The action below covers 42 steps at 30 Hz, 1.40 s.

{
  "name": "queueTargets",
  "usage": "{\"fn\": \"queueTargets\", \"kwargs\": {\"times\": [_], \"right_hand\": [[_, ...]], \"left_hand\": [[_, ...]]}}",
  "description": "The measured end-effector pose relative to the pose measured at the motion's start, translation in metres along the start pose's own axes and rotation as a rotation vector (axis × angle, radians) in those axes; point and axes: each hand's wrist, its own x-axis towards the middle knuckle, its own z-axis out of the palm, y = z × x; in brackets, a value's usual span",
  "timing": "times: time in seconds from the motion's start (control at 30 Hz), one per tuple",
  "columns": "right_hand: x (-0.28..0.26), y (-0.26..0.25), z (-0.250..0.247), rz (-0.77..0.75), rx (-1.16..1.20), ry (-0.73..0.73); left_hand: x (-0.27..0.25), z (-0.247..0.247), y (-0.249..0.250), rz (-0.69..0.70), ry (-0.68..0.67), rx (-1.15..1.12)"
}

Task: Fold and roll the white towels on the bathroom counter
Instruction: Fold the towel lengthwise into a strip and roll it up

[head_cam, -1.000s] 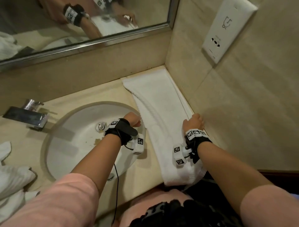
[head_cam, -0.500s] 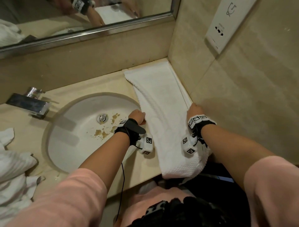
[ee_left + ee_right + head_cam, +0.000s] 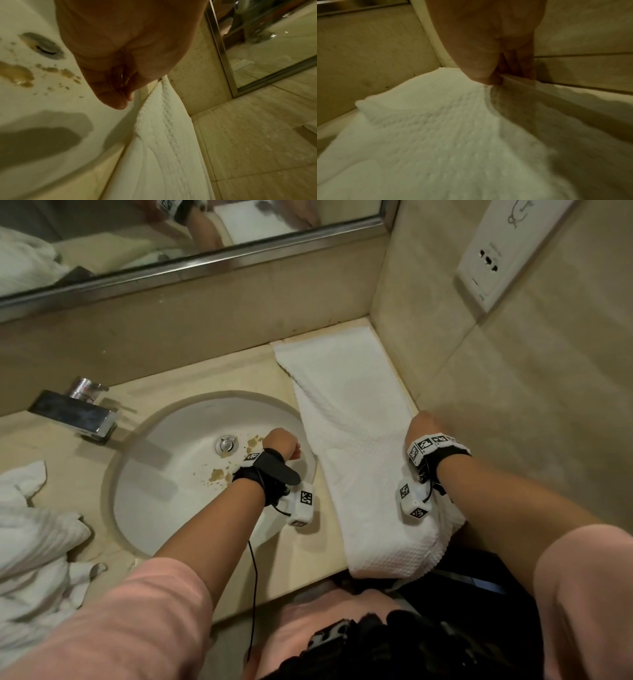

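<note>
A white towel (image 3: 359,440), folded into a long strip, lies on the counter (image 3: 222,371) right of the sink, from the back corner to the front edge, where its end hangs over. My right hand (image 3: 423,424) pinches its right edge against the side wall; the right wrist view shows thumb and fingers (image 3: 493,79) closed on the raised hem of the towel (image 3: 436,135). My left hand (image 3: 281,441) hovers over the sink rim beside the towel's left edge. In the left wrist view its fingers (image 3: 123,97) are curled with no cloth in them, and the towel (image 3: 163,148) lies just to the right.
The sink (image 3: 164,491) has brown stains near its drain (image 3: 226,445). A chrome faucet (image 3: 75,412) stands at the back left. Crumpled white towels (image 3: 34,542) are piled at the far left. The tiled wall (image 3: 513,405) with a socket (image 3: 496,258) closes the right side.
Both hands stay at the towel's long edges and have shifted slightly toward me along it. My head has tilted, so the towel sits lower in view.
</note>
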Motion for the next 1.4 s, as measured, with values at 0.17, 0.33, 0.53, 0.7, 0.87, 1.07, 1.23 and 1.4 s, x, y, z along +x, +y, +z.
{"fn": "queueTargets", "kwargs": {"times": [0.17,0.33,0.53,0.7,0.87,1.07,1.23,1.4], "right_hand": [[0.008,-0.037,-0.016,-0.052,-0.072,0.072],[0.037,-0.081,-0.039,-0.192,-0.101,0.122],[0.08,-0.151,-0.057,-0.45,0.059,-0.01],[0.095,-0.223,-0.064,-0.636,0.109,-0.147],[0.102,-0.271,-0.055,-0.684,0.044,-0.21],[0.107,-0.284,-0.038,-0.593,0.09,-0.211],[0.111,-0.29,-0.039,-0.583,0.12,-0.194],[0.108,-0.297,-0.039,-0.573,0.123,-0.19]], "left_hand": [[0.013,-0.013,0.034,0.125,0.104,0.057],[0.029,-0.027,0.068,0.189,0.134,0.245],[0.043,-0.024,0.086,0.208,0.106,0.397],[0.054,-0.021,0.086,0.234,0.149,0.377],[0.054,-0.022,0.09,0.255,0.121,0.387],[0.056,-0.024,0.088,0.308,0.129,0.435],[0.06,-0.027,0.086,0.346,0.064,0.656],[0.059,-0.025,0.081,0.326,0.076,0.604]]}}
